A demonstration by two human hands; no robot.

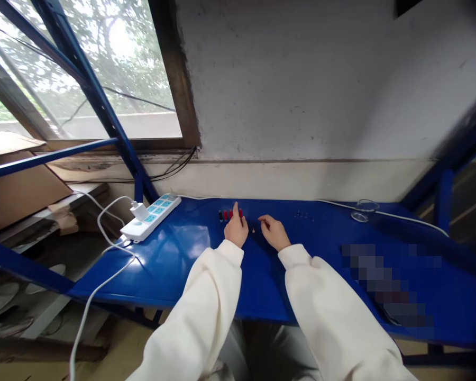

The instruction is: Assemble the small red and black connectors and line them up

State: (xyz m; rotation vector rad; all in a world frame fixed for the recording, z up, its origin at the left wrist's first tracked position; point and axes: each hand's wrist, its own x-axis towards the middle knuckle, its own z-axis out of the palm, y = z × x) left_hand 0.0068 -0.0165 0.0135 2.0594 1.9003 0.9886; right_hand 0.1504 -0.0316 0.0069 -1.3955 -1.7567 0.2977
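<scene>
Both my arms, in white sleeves, reach over a blue metal table [174, 264]. My left hand [236, 228] rests on the table with its index finger stretched toward a short row of small red and black parts [230, 214]; its other fingers are curled. My right hand [274, 232] lies just to the right, fingers bent inward toward a tiny pale piece [254, 230] on the table between the hands. Whether either hand pinches anything is too small to make out.
A white power strip [150, 218] with a plugged-in adapter and white cable [99, 286] lies at the table's left. A thin cable with a coil [363, 210] runs along the back right. Small dark dots [301, 215] sit behind my right hand. Cardboard [19, 190] stands left.
</scene>
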